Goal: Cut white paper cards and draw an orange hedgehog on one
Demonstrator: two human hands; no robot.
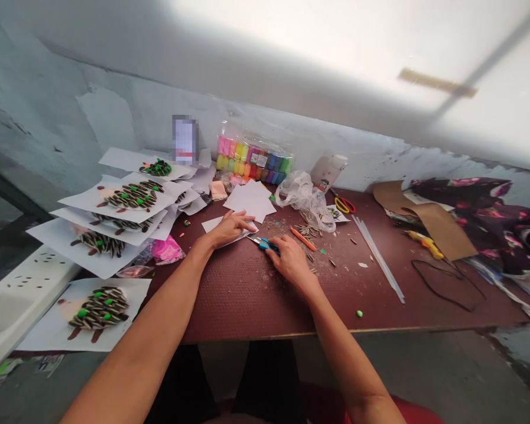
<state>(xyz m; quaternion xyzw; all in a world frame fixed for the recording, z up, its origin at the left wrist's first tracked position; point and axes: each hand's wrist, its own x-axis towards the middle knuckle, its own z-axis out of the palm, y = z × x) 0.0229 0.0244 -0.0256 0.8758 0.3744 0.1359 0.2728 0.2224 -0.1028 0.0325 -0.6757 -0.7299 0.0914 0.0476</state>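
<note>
My left hand [230,228] lies on a white paper sheet [211,225] at the middle of the table, fingers stretched out toward the right. Closed around the blue handle of a utility knife [265,244] is my right hand [288,259]. The knife's metal blade points left, close to the sheet's right edge and the left fingertips; I cannot tell whether it touches the paper. More white sheets [250,199] are stacked just behind. An orange pen-like tool [303,238] rests to the right, beside scattered sunflower seeds [310,232].
Papers with seed hedgehogs [132,195] are piled at the left, near a white power strip [26,282]. Behind stand a pack of coloured clay [256,158], a plastic bag [300,194] and a white bottle [329,172]. Scissors [345,205], glue sticks [377,259] and a yellow glue gun [426,243] lie right.
</note>
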